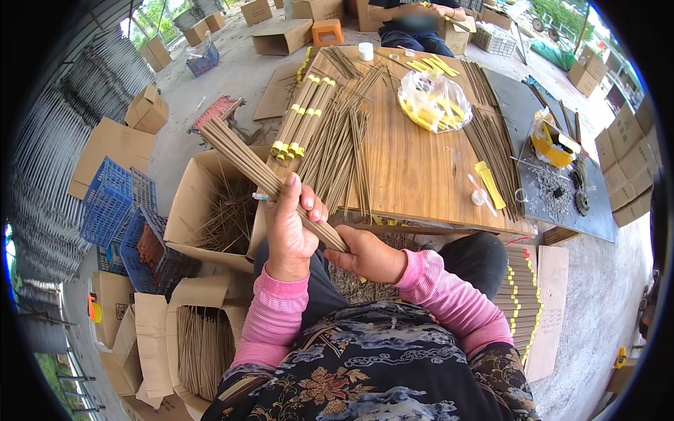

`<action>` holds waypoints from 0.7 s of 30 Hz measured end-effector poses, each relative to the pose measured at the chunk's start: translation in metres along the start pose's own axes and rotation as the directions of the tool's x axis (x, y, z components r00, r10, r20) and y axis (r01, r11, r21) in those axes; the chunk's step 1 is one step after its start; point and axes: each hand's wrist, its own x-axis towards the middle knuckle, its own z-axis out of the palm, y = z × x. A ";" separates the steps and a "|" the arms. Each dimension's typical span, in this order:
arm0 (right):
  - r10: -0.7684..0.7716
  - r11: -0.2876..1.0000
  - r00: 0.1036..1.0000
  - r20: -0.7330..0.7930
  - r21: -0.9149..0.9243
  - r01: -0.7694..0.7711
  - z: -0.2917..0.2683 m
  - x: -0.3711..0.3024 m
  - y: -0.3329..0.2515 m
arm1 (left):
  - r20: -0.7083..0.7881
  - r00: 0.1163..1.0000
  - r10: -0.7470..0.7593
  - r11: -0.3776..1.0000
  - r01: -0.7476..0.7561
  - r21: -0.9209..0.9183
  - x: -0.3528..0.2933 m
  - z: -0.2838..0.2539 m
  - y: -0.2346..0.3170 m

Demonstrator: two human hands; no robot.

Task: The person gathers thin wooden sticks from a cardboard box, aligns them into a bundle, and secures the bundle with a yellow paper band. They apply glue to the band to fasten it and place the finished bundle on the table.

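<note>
Both hands are clamped on one bundle of thin brown sticks, which slants through the air by the near left corner of the wooden worktop. The left hand wraps round its middle, thumb uppermost; the right hand closes on its near end, a little apart from the other. Along the worktop's left edge lie yellow-banded bundles, with loose brown sticks spread just beside them. A clear plastic bag of yellow pieces sits toward the far right corner, and yellow strips lie near the far edge. More sticks line the right edge; close to the near right corner is a yellow packet. Left of the worktop, a cardboard box holds jumbled sticks. Beyond the far edge, a co-worker sits
</note>
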 end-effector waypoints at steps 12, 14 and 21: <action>0.000 0.975 0.996 0.087 0.220 -0.019 0.000 -0.009 -0.004 | 0.282 0.959 0.032 0.988 0.012 -0.155 -0.002 -0.010 0.015; -0.254 0.966 0.954 -0.156 0.002 0.258 0.001 -0.009 0.000 | 0.281 0.957 0.070 0.993 -0.039 -0.114 -0.002 -0.009 0.016; -0.125 0.962 0.954 -0.271 -0.268 0.049 -0.005 -0.015 -0.025 | 0.284 0.951 0.125 0.992 -0.127 -0.011 -0.006 -0.013 0.013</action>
